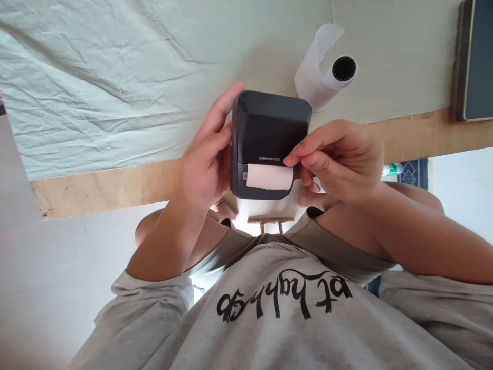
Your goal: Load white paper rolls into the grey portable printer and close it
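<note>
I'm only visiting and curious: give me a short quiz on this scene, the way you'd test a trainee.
1. True or false: the left hand and the right hand are both on the label printer.
2. Where is the spare paper roll? A: in the right hand. B: lying on the cloth-covered table beyond the printer. C: on the floor.
3. What shows in the printer's slot?

Key: 1 true; 2 B; 3 a white paper strip.
</note>
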The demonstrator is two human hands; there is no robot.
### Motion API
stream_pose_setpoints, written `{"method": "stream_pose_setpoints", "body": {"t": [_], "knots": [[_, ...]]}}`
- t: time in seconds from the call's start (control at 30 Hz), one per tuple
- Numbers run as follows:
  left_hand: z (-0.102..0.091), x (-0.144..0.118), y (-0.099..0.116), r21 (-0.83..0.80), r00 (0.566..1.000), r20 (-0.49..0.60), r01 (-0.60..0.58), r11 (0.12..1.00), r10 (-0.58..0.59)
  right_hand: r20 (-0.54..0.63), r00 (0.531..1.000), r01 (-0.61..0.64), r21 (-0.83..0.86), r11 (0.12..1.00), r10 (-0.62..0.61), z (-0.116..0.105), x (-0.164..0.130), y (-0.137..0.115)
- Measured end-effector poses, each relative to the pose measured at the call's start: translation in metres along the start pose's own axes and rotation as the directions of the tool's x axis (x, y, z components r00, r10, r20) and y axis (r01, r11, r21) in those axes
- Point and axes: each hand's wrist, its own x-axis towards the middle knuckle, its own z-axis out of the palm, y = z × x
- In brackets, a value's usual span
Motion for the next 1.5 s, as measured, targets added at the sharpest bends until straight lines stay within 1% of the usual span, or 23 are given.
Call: {"method": "stream_pose_setpoints", "body": {"t": [0.07,0.2,0.33,0.47,0.67,0.8,0.87,0.93,1.0,1.07,1.1,1.17,1.2,1.23,1.27,1.3,1.37,1.5], "knots": [[0.001,0.000,0.002,-0.041,1.000,-0.002,0.017,0.999,-0.017,-0.004,1.000,-0.005,0.023,1.000,0.005,0.000,0.000,0.001],[0.003,0.001,0.004,-0.147,1.000,0.016,0.029,0.989,-0.027,-0.012,1.000,-0.028,0.007,1.000,0.028,0.000,0.000,0.001],[0.002,0.002,0.005,-0.190,0.999,0.043,0.032,0.981,-0.024,-0.011,0.999,-0.037,0.001,0.999,0.037,0.000,0.000,0.001],[0.001,0.002,0.006,-0.171,0.998,0.065,0.038,0.985,-0.027,-0.010,0.999,-0.031,0.004,1.000,0.031,0.000,0.001,0.002],[0.003,0.000,0.010,-0.095,0.996,0.014,0.094,0.991,-0.093,-0.012,0.999,-0.052,0.024,0.998,0.053,-0.001,0.000,0.002],[0.004,0.000,0.011,-0.118,0.993,-0.007,0.112,0.987,-0.114,-0.011,0.999,-0.051,0.016,0.999,0.051,0.000,-0.001,0.001],[0.006,0.000,0.012,-0.156,0.993,0.000,0.115,0.981,-0.116,-0.018,0.998,-0.059,-0.004,0.998,0.059,0.000,-0.001,0.000],[0.007,0.000,0.012,-0.205,0.995,0.037,0.100,0.974,-0.095,-0.025,0.999,-0.044,-0.056,0.997,0.042,-0.001,-0.001,-0.001],[0.007,0.000,0.012,-0.238,0.995,0.060,0.090,0.967,-0.078,-0.012,1.000,-0.001,-0.123,0.992,-0.001,-0.005,0.001,-0.003],[0.006,0.001,0.010,-0.233,0.996,0.058,0.076,0.970,-0.064,0.009,0.998,0.065,-0.284,0.957,-0.065,-0.009,0.003,-0.005],[0.005,0.001,0.008,-0.215,0.997,0.051,0.060,0.975,-0.050,0.021,0.995,0.098,-0.392,0.915,-0.097,-0.011,0.005,-0.006],[0.002,0.003,0.005,-0.169,0.998,0.064,0.016,0.985,-0.005,0.037,0.989,0.137,-0.598,0.790,-0.144,-0.013,0.009,-0.007],[0.002,0.004,0.003,-0.152,0.997,0.076,-0.005,0.988,0.017,0.039,0.986,0.146,-0.669,0.729,-0.162,-0.013,0.010,-0.008],[0.001,0.004,0.002,-0.139,0.996,0.090,-0.015,0.990,0.028,0.037,0.983,0.152,-0.705,0.693,-0.179,-0.013,0.011,-0.009],[0.002,0.004,0.001,-0.133,0.995,0.097,-0.024,0.991,0.037,0.032,0.981,0.157,-0.717,0.679,-0.193,-0.012,0.011,-0.010],[0.003,0.004,0.001,-0.127,0.994,0.100,-0.032,0.991,0.045,0.022,0.979,0.158,-0.717,0.679,-0.204,-0.010,0.011,-0.012],[0.006,0.003,0.003,-0.094,0.992,0.108,-0.049,0.994,0.059,-0.013,0.977,0.147,-0.689,0.710,-0.214,-0.006,0.010,-0.015],[0.009,-0.001,0.008,0.015,0.994,0.102,-0.043,0.999,0.041,-0.158,0.964,0.074,-0.610,0.789,-0.213,0.004,0.010,-0.023]]}}
